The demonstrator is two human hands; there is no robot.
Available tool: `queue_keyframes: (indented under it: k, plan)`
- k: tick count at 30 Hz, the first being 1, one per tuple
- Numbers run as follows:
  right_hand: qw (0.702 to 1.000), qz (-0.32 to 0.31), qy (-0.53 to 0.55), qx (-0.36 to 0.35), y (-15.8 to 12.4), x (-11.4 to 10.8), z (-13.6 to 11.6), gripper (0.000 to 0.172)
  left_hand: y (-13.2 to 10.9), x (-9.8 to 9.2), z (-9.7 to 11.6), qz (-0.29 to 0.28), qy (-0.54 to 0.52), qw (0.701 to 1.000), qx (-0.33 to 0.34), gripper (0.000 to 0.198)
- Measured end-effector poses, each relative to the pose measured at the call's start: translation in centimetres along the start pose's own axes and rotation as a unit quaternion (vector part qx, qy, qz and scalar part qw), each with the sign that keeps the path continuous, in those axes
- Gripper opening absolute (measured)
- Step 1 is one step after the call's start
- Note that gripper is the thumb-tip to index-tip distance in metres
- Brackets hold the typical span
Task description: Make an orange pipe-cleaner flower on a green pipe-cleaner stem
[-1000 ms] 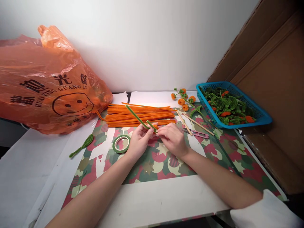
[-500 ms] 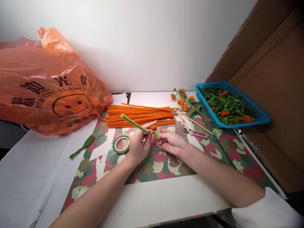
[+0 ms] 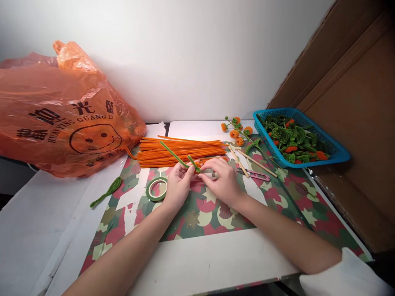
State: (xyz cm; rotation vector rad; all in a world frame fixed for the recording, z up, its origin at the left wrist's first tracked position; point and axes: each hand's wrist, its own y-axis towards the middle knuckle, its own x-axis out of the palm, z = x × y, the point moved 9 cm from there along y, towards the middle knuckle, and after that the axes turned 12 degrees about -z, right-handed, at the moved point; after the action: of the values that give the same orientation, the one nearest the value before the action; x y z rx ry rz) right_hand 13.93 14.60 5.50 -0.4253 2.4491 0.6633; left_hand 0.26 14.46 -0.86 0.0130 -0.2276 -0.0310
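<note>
Between thumb and fingers, my left hand (image 3: 179,183) pinches a small orange coil with green pipe cleaner (image 3: 173,153) around it; one long green end points up and left, a shorter one stands up beside it. My right hand (image 3: 222,181) touches the right side of this piece with thumb and forefinger closed on its green part. The fingers partly hide the orange coil. Just behind both hands lies a bundle of orange pipe cleaners (image 3: 166,150). A roll of green tape (image 3: 149,193) lies left of my left hand.
An orange plastic bag (image 3: 61,115) fills the left side. Right of the bundle are orange flowers (image 3: 234,134), wooden sticks (image 3: 259,163) and pink-handled snips (image 3: 261,176). A blue basket (image 3: 338,155) holds green and orange pieces. A looped green piece (image 3: 108,192) lies at left.
The short green end has swung from pointing down-right to pointing up. My right hand has turned over, its back now up, and its fingers have come onto the piece.
</note>
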Motion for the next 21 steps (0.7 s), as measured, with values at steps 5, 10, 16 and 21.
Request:
queue_keyframes:
  k: [5, 10, 16, 21]
  plan:
    - [0.986, -0.001, -0.152, -0.068, -0.5, 0.7, -1.1, 0.010, -0.1, 0.1, -0.4, 0.000, -0.016, 1.000, -0.014, 0.033]
    - [0.990, 0.003, -0.136, -0.038, -0.4, 0.7, -0.4, 0.009, -0.4, 0.5, 0.4, 0.002, 0.023, 1.000, -0.006, 0.033]
    - [0.999, -0.008, -0.052, 0.012, -0.1, 0.7, 0.3, 0.007, -0.6, 0.5, 0.9, 0.006, 0.047, 0.999, 0.022, 0.029]
    - [0.999, -0.009, -0.034, 0.021, -0.1, 0.8, 0.6, 0.011, -0.6, 0.6, 0.8, 0.004, 0.044, 0.999, 0.022, 0.029]
